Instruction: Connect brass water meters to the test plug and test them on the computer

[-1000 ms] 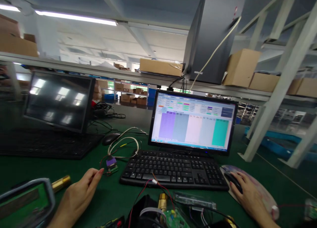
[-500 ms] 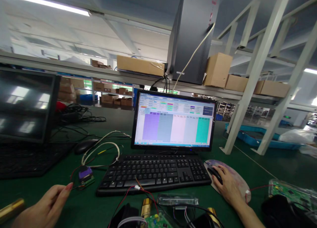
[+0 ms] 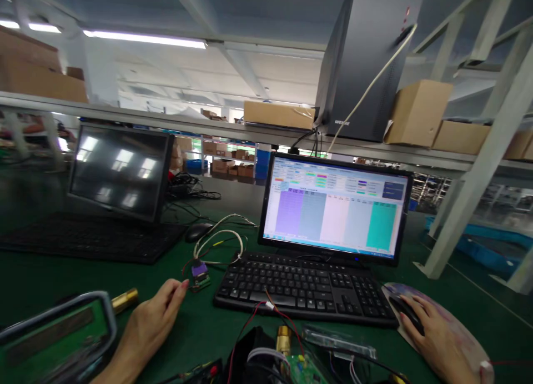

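Observation:
My right hand (image 3: 435,331) rests over a black computer mouse (image 3: 406,312) on a pale patterned mouse pad (image 3: 449,339), fingers curved along it. My left hand (image 3: 152,320) is closed in a pinch at the lower left, its fingertips on a thin wire beside a purple connector (image 3: 199,269) with a small green terminal board (image 3: 202,284). How the wire lies inside the fingers is hidden. Between my hands is a black keyboard (image 3: 300,289), and behind it a lit monitor (image 3: 333,209) shows a table with coloured columns.
In front lie a green circuit board (image 3: 306,370), brass cylinders (image 3: 284,339) and red and black wires. A framed device (image 3: 58,334) is at lower left. Behind it stand a dark second monitor (image 3: 120,170) and keyboard (image 3: 83,237). The shelf above holds a computer tower (image 3: 362,67) and cardboard boxes.
The view has turned left, so everything sits further right and more of the second monitor and the framed device shows. My left hand still pinches by the connector; my right stays on the mouse.

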`<state>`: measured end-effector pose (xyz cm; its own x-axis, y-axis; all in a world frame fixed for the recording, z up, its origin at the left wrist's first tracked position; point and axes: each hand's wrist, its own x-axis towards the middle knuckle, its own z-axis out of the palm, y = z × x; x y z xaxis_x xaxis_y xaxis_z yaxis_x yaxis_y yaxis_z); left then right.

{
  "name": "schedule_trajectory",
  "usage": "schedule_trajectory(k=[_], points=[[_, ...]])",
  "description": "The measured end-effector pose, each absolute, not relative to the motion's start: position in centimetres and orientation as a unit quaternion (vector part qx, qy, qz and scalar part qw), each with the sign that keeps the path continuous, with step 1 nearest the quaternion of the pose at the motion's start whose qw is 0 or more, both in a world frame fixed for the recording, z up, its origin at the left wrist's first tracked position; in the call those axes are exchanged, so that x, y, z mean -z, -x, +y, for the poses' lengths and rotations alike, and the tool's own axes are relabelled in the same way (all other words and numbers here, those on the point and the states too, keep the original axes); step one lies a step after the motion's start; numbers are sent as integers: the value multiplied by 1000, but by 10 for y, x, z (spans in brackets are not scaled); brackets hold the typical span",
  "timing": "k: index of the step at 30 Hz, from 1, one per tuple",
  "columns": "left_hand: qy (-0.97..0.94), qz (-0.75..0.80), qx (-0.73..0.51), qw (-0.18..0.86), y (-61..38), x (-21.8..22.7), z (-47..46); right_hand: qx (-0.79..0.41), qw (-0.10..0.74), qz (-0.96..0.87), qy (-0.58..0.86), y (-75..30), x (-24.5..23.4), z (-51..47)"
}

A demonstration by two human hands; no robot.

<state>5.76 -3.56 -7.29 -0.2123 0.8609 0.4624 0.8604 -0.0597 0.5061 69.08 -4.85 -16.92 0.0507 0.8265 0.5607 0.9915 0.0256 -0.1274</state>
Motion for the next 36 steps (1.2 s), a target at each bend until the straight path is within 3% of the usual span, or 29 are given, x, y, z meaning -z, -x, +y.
schedule_trajectory(k=[20, 36], points=[[-626, 692, -353, 67, -69, 61, -44, 260, 185, -741, 591, -733, 196, -37], [-622, 697, -352, 63, -70, 60, -45, 206, 234, -687, 656, -710, 175, -40]])
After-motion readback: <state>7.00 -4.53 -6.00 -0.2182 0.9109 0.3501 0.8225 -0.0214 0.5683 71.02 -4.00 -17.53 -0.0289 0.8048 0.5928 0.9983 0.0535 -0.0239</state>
